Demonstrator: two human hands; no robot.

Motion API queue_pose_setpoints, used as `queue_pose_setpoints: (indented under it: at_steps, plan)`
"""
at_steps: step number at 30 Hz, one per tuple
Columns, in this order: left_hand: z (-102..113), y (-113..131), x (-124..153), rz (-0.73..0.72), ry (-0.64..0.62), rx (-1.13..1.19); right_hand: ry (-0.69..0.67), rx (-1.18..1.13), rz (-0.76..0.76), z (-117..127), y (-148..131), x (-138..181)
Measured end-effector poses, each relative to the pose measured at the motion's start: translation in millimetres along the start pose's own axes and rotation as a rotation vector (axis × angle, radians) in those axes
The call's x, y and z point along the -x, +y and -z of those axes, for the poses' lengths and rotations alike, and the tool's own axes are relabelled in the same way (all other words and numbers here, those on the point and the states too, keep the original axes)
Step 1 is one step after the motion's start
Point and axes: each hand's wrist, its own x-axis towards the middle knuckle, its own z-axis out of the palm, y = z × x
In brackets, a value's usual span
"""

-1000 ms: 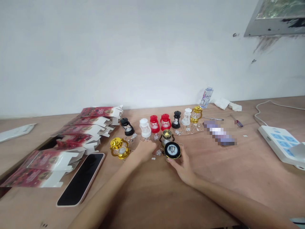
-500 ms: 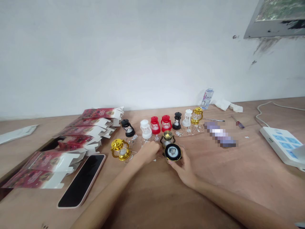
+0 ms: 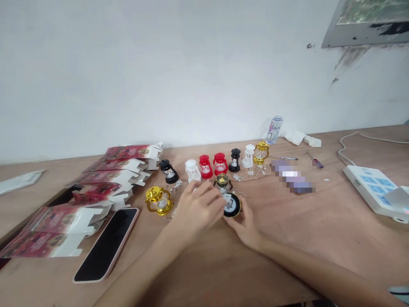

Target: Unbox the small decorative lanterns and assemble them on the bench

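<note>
My right hand grips a small black and gold toy lantern, tipped so its round base faces me. My left hand has its fingers pinched together at the lantern's left edge; whatever they hold is too small to make out. Just behind stands another dark lantern with a gold top. A gold lantern lies to the left of my left hand. A row of black, white, red and gold lanterns stands farther back, with small clear plastic parts scattered around them.
Red and white flat cartons are spread at the left. A phone lies face up near them. A white power strip with a cable is at the right. A bottle, cloth and a screwdriver lie by the wall.
My left hand has moved right from the table surface to the base of the lantern in my right hand. The right hand has kept its hold.
</note>
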Motion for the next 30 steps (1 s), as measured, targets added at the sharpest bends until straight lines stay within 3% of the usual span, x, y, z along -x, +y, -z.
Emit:
queue_pose_setpoints:
  at_steps: [6,30]
  plan:
    - [-3,8,1,-0.072,-0.094,-0.076,0.011,0.015,0.026,-1,2,1]
    - [-12,9,0,-0.100,-0.047,-0.131,0.017,0.035,0.063,0,-1,2]
